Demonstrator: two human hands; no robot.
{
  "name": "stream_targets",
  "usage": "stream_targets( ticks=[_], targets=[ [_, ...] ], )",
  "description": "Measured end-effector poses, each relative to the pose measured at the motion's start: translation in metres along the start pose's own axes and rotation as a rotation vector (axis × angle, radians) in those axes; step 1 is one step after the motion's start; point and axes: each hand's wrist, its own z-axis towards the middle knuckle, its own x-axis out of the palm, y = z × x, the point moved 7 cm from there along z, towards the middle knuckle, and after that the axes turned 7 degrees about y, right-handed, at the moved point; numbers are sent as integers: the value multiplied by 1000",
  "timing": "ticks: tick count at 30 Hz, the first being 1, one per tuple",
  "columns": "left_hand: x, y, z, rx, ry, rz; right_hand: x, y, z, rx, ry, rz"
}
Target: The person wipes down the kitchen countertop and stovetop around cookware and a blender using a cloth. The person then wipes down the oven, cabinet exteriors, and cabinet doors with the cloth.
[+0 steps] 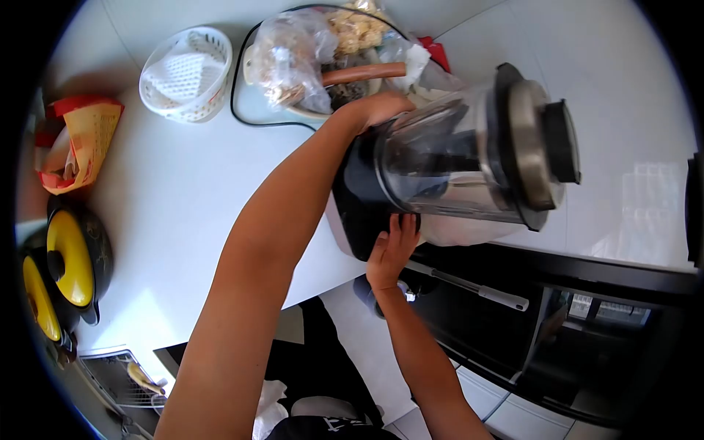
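Note:
A blender (440, 158) with a black base, clear jug and metal-and-black lid is between my two hands, near the front edge of the white counter. My left hand (378, 110) reaches across to the far side of the base and grips it there; its fingertips are partly hidden. On the near side, my right hand (394, 249) presses its fingers against the base by a dark knob. The jug looks empty. From the base, a black cord (236, 95) loops around a bowl of bagged food (293, 55) behind it.
White plastic baskets (187, 77) stand at the back left. Further left are a red-and-yellow bag (88, 139) and dark pots with yellow lids (70, 257). A pan handle (502, 298) sticks out over the black stove on the right. A wire rack (121, 378) is at lower left.

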Motion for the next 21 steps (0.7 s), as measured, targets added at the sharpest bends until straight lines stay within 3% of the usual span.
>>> stream_targets(
  ticks=[1,3,5,7,11,13,15,16,17,19,21],
  targets=[
    [5,2,1,15,5,11,-3,0,0,4,-18,-6],
    [-2,1,-18,279,-303,-33,-3,2,1,18,17,13],
    [-2,21,-34,325,-424,-263,-7,5,3,27,1,6],
    [8,35,-58,210,-554,-603,-8,6,3,51,28,-4],
    [29,20,-114,305,-775,-353,-11,6,6,68,12,16],
    [52,33,-141,221,-958,-355,-13,8,4,68,9,29],
    [90,15,-170,242,-1174,-134,-12,6,0,75,1,35],
    [90,14,-171,221,-1133,-86,-11,6,2,61,-3,24],
    [115,19,-176,207,-1253,-17,-11,7,3,66,-8,35],
    [134,31,-175,132,-1296,-76,-13,7,4,60,-8,35],
    [175,17,-184,65,-1253,219,-14,4,4,57,15,53]
  ],
)
